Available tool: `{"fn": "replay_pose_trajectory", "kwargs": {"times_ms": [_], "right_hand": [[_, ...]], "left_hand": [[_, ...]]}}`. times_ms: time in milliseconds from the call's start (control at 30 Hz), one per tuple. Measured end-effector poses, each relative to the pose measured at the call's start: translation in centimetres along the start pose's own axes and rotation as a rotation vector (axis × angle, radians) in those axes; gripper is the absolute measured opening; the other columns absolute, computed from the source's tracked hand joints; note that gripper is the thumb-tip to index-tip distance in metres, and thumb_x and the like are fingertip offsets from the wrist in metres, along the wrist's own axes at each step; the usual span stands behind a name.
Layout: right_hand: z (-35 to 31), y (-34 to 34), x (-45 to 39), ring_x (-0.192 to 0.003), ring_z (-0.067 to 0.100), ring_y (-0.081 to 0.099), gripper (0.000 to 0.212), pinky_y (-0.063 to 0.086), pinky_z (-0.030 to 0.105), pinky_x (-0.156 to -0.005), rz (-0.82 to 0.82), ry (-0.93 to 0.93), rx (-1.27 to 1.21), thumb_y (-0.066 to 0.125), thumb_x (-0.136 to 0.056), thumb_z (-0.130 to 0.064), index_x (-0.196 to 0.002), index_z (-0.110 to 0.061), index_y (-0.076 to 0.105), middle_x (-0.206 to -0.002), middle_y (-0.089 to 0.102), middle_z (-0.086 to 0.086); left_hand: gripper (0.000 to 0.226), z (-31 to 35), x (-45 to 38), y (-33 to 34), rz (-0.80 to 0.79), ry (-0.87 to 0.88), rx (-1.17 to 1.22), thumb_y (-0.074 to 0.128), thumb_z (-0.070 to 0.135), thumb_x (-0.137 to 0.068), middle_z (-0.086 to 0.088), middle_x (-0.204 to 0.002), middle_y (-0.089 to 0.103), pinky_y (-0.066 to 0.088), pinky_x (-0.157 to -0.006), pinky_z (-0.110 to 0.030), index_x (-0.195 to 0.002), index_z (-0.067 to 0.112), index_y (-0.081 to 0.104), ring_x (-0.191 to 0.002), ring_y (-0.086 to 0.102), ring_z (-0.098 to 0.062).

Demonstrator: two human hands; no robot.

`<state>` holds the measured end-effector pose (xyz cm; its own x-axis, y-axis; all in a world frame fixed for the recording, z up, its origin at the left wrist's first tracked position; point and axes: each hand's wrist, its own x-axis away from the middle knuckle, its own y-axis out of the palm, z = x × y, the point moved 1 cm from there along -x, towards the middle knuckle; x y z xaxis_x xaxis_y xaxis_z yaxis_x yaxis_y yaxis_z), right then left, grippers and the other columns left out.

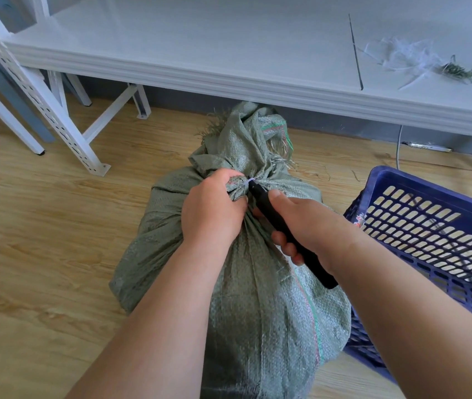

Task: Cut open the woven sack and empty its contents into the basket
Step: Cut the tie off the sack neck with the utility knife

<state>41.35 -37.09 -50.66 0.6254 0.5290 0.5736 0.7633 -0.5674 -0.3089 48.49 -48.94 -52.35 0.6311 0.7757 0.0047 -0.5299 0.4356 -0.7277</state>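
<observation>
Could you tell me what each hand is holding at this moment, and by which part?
The left hand grips the woven sack at its bunched neck, just below the tie. The right hand holds the black cutter by its handle.

I am kneeling over a light wood-grain floor [42,240]. A long white table [229,53] is stretching across ahead of me, its top catching soft, even light. White perforated metal legs [36,93] are slanting down at my left. A dark grey wall base [344,125] is running beneath the table.
</observation>
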Motion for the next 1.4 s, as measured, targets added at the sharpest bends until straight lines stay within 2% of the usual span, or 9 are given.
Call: {"fn": "replay_pose_trajectory", "kwargs": {"times_ms": [233,667,933,1100,1400], "right_hand": [[-0.4,0.7,-0.7,-0.039,0.019,0.04,0.052,0.036,0.023,-0.042,0.022,0.018,-0.009,0.033,-0.1,-0.053,-0.11,-0.013,0.065,-0.056,0.052,0.005],[0.6,0.5,0.5,-0.036,0.015,0.039,0.049,0.034,0.021,-0.04,0.012,-0.03,-0.047,0.034,-0.1,-0.052,-0.109,-0.017,0.067,-0.053,0.05,0.002],[0.7,0.5,0.9,-0.038,0.017,0.038,0.049,0.033,0.021,-0.042,0.009,-0.016,-0.063,0.035,-0.1,-0.053,-0.107,-0.018,0.068,-0.053,0.049,0.003],[0.2,0.4,0.5,-0.039,0.019,0.038,0.05,0.033,0.023,-0.042,0.023,-0.011,-0.069,0.034,-0.1,-0.052,-0.109,-0.015,0.067,-0.053,0.05,0.004],[-0.6,0.6,-0.4,-0.037,0.02,0.04,0.052,0.036,0.022,-0.04,0.033,0.008,-0.032,0.035,-0.099,-0.053,-0.11,-0.013,0.066,-0.053,0.053,0.004]], "left_hand": [[0.033,-0.2,-0.1,0.1,-0.005,-0.01,0.008,0.068,0.028,-0.084,0.006,-0.104,0.073,0.055,-0.079,-0.037,-0.117,0.034,0.065,-0.095,0.067,-0.021],[0.037,-0.3,-0.2,0.2,0.029,-0.017,0.033,0.067,0.032,-0.083,0.008,-0.113,0.071,0.054,-0.085,-0.035,-0.119,0.036,0.063,-0.102,0.066,-0.02],[0.037,-0.4,-0.1,0.0,0.03,-0.01,0.021,0.068,0.031,-0.084,0.006,-0.113,0.071,0.055,-0.082,-0.036,-0.12,0.037,0.063,-0.098,0.066,-0.021],[0.033,-0.1,0.1,-0.2,0.009,-0.009,0.031,0.068,0.031,-0.084,0.008,-0.104,0.073,0.054,-0.078,-0.032,-0.116,0.036,0.066,-0.096,0.066,-0.019],[0.036,-0.3,0.1,-0.5,-0.014,0.001,0.028,0.068,0.032,-0.084,0.005,-0.107,0.073,0.055,-0.082,-0.036,-0.12,0.034,0.065,-0.1,0.066,-0.022]]}}
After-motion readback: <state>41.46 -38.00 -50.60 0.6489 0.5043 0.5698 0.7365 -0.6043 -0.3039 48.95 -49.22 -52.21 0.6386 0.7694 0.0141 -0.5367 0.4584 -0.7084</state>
